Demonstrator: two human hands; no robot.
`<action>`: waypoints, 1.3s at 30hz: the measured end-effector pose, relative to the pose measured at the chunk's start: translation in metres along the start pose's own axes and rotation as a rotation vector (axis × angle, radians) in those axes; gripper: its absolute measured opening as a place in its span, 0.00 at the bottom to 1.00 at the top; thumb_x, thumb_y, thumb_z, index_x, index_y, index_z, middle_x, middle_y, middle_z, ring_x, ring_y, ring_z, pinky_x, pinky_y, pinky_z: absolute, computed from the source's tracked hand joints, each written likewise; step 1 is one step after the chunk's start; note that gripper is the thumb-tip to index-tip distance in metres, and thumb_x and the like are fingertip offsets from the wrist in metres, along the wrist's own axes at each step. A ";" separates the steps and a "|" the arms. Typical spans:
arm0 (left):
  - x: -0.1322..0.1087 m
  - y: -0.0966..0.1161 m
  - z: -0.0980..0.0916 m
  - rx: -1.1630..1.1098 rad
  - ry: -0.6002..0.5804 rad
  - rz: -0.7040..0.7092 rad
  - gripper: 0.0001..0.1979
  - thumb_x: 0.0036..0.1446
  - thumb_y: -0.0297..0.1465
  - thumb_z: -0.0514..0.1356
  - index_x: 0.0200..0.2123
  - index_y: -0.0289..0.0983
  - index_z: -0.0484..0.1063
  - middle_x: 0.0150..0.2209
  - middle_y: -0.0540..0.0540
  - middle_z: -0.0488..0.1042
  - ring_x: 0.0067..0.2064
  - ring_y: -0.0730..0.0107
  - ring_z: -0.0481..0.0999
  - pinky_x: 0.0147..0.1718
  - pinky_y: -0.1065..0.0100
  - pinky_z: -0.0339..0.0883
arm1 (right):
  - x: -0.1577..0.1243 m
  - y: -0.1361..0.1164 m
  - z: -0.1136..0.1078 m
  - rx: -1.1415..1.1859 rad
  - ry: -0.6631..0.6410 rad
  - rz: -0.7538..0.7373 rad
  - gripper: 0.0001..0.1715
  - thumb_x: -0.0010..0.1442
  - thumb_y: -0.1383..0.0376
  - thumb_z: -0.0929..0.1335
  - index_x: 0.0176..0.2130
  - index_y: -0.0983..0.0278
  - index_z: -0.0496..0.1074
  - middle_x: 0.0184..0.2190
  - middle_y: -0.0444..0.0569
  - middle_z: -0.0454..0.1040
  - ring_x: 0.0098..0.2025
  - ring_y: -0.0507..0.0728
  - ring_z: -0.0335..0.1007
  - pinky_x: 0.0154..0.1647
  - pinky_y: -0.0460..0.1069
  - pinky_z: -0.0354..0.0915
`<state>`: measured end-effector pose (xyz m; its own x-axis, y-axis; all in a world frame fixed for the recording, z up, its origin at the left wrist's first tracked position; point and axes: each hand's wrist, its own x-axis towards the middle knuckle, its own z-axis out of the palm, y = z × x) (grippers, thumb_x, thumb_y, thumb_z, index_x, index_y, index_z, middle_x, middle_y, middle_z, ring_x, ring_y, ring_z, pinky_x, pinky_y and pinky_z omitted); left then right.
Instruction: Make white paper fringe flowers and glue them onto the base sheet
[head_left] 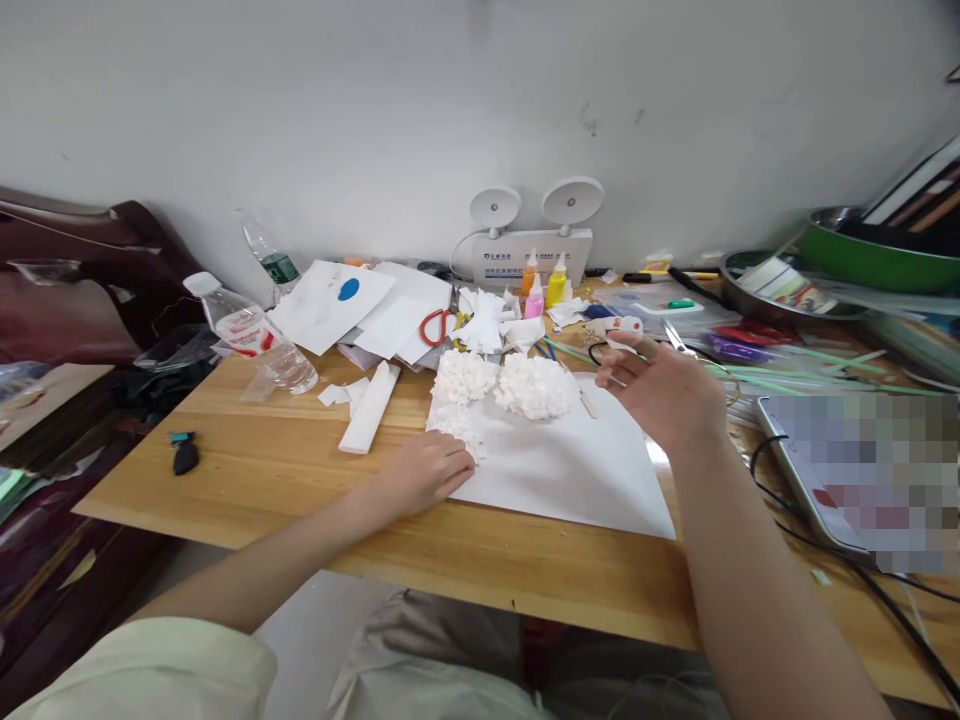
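A white sheet of paper (570, 470) lies at the front of the wooden table, bearing two heaps of white shredded bits, a left heap (463, 376) and a larger right heap (534, 386). Loose crumbs trail down from the left heap. On the sheet's left edge rests my left hand (427, 468), its fingers curled together beside those crumbs; what is under the fingertips is hidden. My right hand (671, 392) is raised over the sheet's right side, fingers loosely bent and apart, with nothing visible in them. Gold-handled scissors (701, 355) show just behind it.
Left stand a tilted clear bottle (259, 335), a folded white strip (369, 408) and a small black tool (184, 455). Behind are red-handled scissors (435, 327), paint bottles (556, 282) and a white twin-lamp box (531, 255). Right are a tablet-like device (817, 490), cables and a pan (795, 312).
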<state>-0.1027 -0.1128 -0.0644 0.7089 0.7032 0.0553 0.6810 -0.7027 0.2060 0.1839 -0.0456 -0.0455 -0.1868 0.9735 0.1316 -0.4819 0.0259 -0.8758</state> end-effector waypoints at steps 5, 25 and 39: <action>-0.007 0.003 -0.010 -0.314 0.040 -0.194 0.10 0.59 0.33 0.46 0.32 0.36 0.64 0.31 0.47 0.67 0.33 0.71 0.65 0.33 0.69 0.58 | -0.001 -0.001 0.002 -0.017 0.011 0.004 0.14 0.51 0.55 0.62 0.34 0.56 0.72 0.28 0.48 0.70 0.36 0.58 0.66 0.35 0.53 0.63; -0.021 -0.010 -0.039 -1.427 0.544 -0.452 0.07 0.54 0.34 0.55 0.30 0.38 0.59 0.16 0.59 0.50 0.15 0.84 0.51 0.15 0.79 0.50 | 0.001 0.001 -0.001 -0.024 0.010 0.020 0.15 0.52 0.55 0.61 0.34 0.57 0.72 0.29 0.48 0.71 0.35 0.57 0.67 0.36 0.53 0.64; 0.022 0.022 -0.032 -1.898 0.352 -0.400 0.15 0.57 0.40 0.48 0.39 0.37 0.68 0.45 0.44 0.66 0.44 0.62 0.69 0.45 0.54 0.63 | -0.021 0.044 0.065 -0.464 -0.089 0.007 0.09 0.50 0.59 0.68 0.32 0.60 0.74 0.29 0.46 0.74 0.29 0.54 0.67 0.33 0.52 0.65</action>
<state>-0.0779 -0.1095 -0.0270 0.3663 0.9195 -0.1426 -0.4445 0.3075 0.8413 0.1112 -0.0800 -0.0565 -0.2713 0.9513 0.1463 -0.0502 0.1379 -0.9892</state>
